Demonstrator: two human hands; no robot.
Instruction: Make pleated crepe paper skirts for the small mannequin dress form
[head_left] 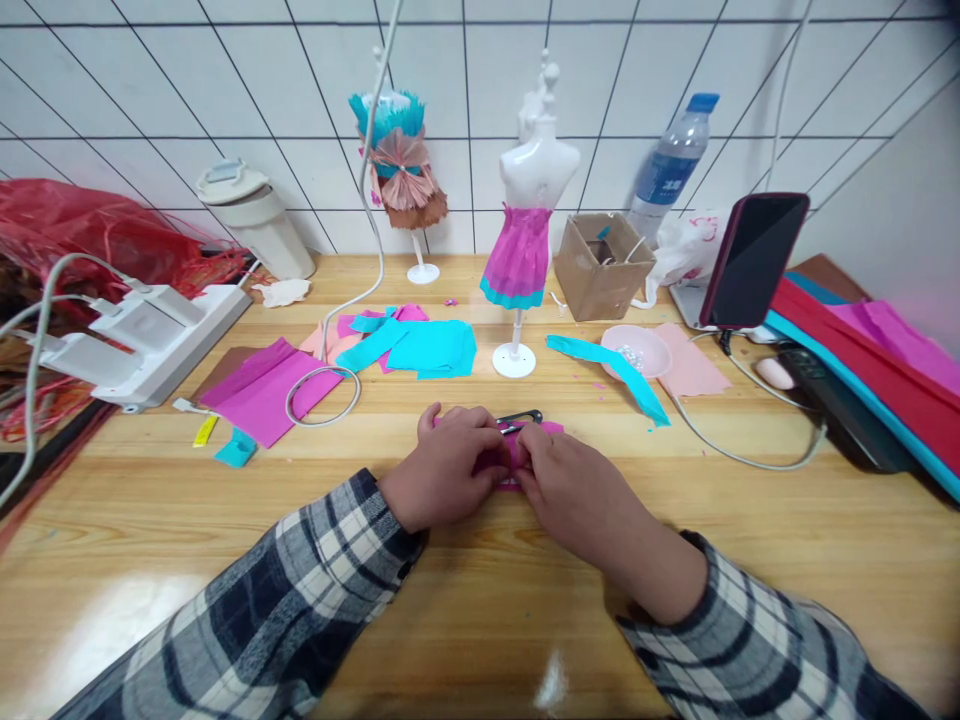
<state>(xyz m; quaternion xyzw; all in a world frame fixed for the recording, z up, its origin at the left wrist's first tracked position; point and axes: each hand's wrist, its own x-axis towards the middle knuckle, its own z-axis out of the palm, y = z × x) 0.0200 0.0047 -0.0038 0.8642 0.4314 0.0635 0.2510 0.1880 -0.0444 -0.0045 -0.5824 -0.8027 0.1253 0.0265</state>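
Note:
At the middle of the table, my left hand (454, 468) and my right hand (574, 490) meet over a piece of magenta crepe paper (553, 428). Fingers of both hands are closed on it, the right thumb and forefinger in a pinch. Much of the paper is hidden beneath the hands. Just behind the fingertips lies a small black-handled tool (525, 416), partly covered, its kind unclear. Farther back stands a white mannequin (538, 165) wearing a magenta skirt (517, 255) with a turquoise hem.
Magenta paper (281, 385) and turquoise paper (431, 347) lie at left, beside a looped white cable (324, 424). A turquoise strip (626, 372) crosses a pink dish (654, 350). Behind are a dressed mannequin (405, 165), a cardboard box (600, 285), a phone (757, 260) and a power strip (180, 350).

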